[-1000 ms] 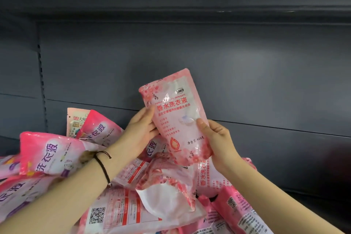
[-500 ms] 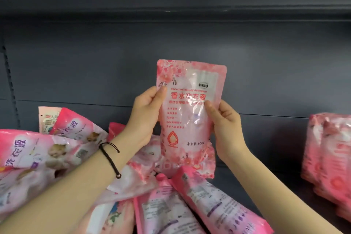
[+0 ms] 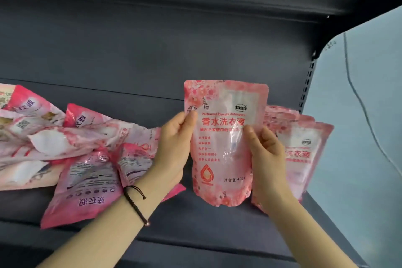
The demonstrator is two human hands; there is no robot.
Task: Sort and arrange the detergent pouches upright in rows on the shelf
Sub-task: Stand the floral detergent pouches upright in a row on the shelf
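Dark shelf [image 3: 195,220]; hands [image 3: 174,148] grip pouch [image 3: 224,143] reading, seemingly, "Perfumed laundry detergent".

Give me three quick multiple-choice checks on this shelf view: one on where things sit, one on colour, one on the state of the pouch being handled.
1. Where is the row of upright pouches?
A. Right end of the shelf, beside the held pouch
B. Far left end of the shelf
C. On the shelf above

2. What colour is the cord bracelet on the left wrist?
A. White
B. Black
C. Yellow

3. How is the held pouch right now?
A. Lying flat, label down
B. Upright in both hands, label facing the camera
C. Upside down in one hand

Answers: 1 A, they stand just behind the right hand, while the loose pile lies to the left. 2 B, the cord is dark black. 3 B, left hand and right hand grip its sides, text readable.
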